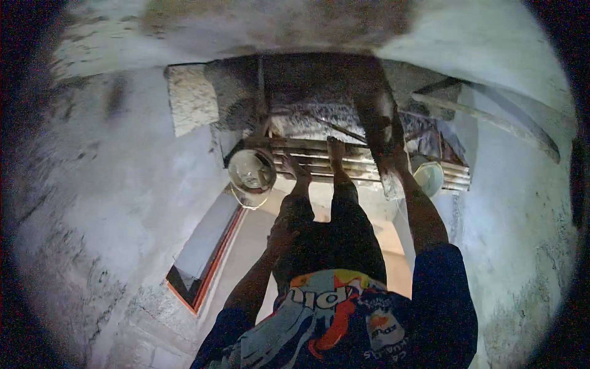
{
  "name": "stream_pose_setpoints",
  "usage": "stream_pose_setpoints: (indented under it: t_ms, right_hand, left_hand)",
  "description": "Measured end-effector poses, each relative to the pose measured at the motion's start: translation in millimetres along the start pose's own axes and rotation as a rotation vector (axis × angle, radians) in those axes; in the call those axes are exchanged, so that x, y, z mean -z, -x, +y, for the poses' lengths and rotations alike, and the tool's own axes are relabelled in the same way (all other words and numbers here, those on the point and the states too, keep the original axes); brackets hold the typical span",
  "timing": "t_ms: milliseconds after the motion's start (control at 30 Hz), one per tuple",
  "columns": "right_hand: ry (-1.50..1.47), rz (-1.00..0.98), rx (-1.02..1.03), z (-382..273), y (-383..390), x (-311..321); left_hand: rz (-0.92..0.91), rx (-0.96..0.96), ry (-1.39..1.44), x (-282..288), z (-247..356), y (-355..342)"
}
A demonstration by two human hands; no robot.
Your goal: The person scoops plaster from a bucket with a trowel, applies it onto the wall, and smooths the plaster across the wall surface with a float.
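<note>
My right hand (398, 161) reaches forward and is closed at the side of a long dark board (382, 117), which stands lengthwise in front of me and has a pale, plaster-smeared lower end. Shadow hides most of the right fingers. My left hand (284, 238) lies on my left thigh with nothing visible in it; its fingers look stretched out, though they are dim. Left of my bare feet hangs or stands a bucket (261, 189) with a wire handle and grey wet-looking contents. A second, pale bucket (428, 178) is beyond my right hand.
Under my feet is a platform of bamboo-like poles (307, 161). Rough plastered walls rise at the left (123, 166) and right (516, 209). An orange-edged opening (215, 261) lies below at the left. A slanting plank (491, 120) leans at the right.
</note>
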State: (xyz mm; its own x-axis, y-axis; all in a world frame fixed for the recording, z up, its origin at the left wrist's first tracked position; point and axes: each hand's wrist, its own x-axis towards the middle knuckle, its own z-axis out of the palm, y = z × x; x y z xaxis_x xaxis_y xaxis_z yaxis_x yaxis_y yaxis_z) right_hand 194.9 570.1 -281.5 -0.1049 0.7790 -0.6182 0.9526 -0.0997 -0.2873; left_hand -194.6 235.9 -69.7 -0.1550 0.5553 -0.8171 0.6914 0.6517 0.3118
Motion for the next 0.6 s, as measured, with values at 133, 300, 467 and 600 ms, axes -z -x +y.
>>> stream_pose_setpoints:
  t_ms: [133, 300, 467, 600]
  right_hand:
    - [-0.011, -0.064, -0.195, 80.5, -6.3, -100.9]
    - [0.062, -0.407, -0.172, 116.8, 7.1, -248.6]
    - [0.119, -0.37, -0.009, 211.3, -23.9, -300.2]
    - [0.1, -0.538, -0.277, 161.1, -18.8, -355.8]
  left_hand:
    - [-0.159, 0.15, 0.035, -41.6, -16.7, -40.5]
    - [0.01, 0.175, -0.358, -33.6, -13.0, -52.9]
    - [-0.161, 0.245, -0.148, -48.2, -19.3, -76.4]
    - [-0.187, 0.248, -0.208, -44.7, -37.1, -79.3]
